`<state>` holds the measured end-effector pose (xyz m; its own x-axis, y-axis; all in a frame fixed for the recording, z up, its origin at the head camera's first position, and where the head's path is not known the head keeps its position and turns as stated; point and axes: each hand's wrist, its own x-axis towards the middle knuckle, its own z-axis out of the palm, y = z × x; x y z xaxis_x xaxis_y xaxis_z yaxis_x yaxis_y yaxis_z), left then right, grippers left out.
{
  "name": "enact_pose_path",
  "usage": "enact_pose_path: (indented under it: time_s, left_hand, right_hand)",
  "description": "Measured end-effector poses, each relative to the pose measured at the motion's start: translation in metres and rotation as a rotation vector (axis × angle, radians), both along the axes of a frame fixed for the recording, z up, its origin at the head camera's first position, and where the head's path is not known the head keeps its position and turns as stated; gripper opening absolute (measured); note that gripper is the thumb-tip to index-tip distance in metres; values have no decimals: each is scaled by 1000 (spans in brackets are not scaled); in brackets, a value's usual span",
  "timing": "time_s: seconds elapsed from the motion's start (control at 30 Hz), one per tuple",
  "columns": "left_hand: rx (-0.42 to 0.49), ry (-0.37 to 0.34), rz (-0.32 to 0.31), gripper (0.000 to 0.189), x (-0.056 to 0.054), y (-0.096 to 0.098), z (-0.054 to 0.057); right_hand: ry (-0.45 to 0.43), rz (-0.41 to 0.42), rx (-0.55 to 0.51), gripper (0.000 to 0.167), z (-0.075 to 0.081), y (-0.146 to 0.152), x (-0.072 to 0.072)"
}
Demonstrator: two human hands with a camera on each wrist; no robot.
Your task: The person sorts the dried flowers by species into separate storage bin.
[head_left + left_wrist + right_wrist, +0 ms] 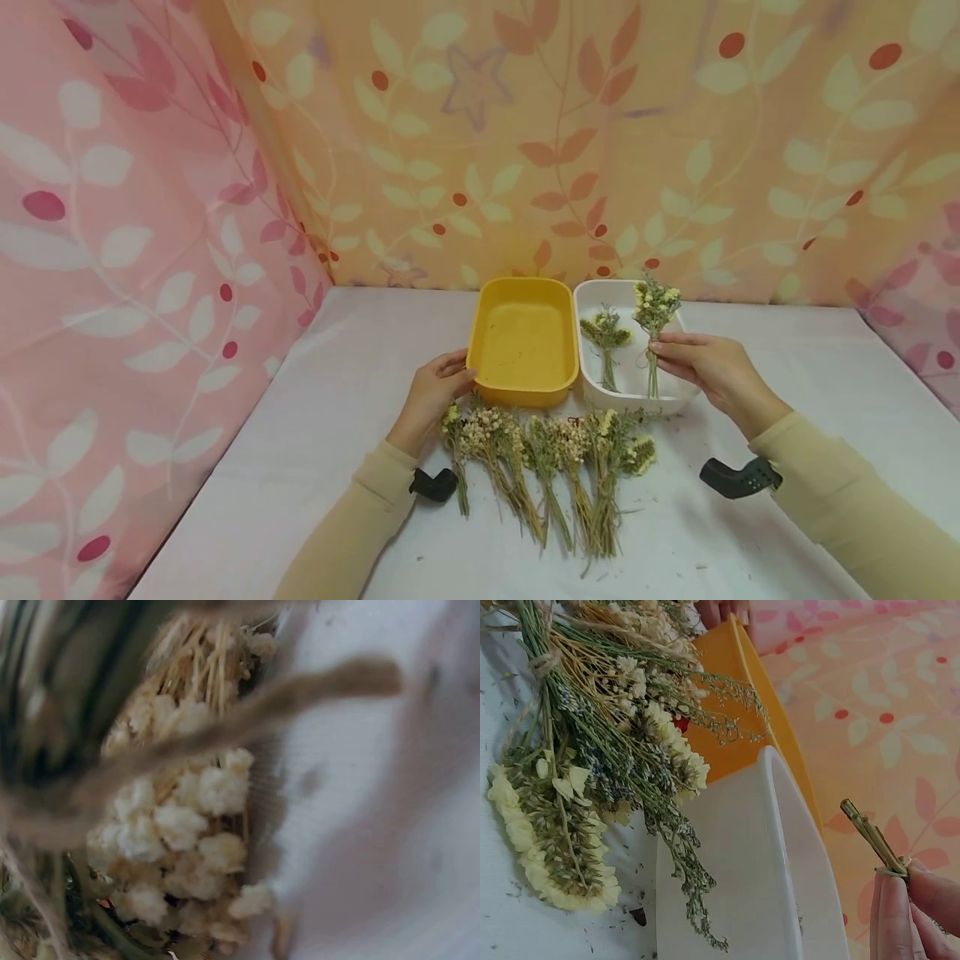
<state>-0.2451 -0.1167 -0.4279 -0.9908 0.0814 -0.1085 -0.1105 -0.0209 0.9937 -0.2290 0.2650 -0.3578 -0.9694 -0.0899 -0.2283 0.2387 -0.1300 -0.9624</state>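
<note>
In the head view my right hand [693, 360] pinches a tied bunch of dried flowers [656, 308], blooms up, over the white bin [675, 406]. Its cut stems [874, 841] poke out between thumb and fingers [892, 919] in the right wrist view. Another flower bunch [607, 333] lies inside that bin. At the near left of the yellow bin [525, 397], my left hand [435, 393] grips the rim with thumb and fingers. Several dried bunches [573, 442] lie in a row before the bins. The left wrist view shows cream blossoms [180, 825] and twine [247, 712] close up.
The two bins stand side by side near the back of the white-covered table [360, 358]. Behind them hangs a leaf-patterned orange cloth [450, 167]; a pink cloth [150, 250] borders the left. Small plant crumbs [633, 510] are scattered near the stems.
</note>
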Motion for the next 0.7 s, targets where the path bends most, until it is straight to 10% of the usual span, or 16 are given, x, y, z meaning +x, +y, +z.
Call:
enact_pose_path:
  time_s: [0.27, 0.7]
  left_hand:
    - [5, 2, -1, 49, 0, -1, -2]
    - [-10, 9, -16, 48, -2, -3, -2]
  right_hand:
    - [-53, 5, 68, 62, -11, -6, -13]
    - [-74, -8, 139, 66, -19, -19, -33]
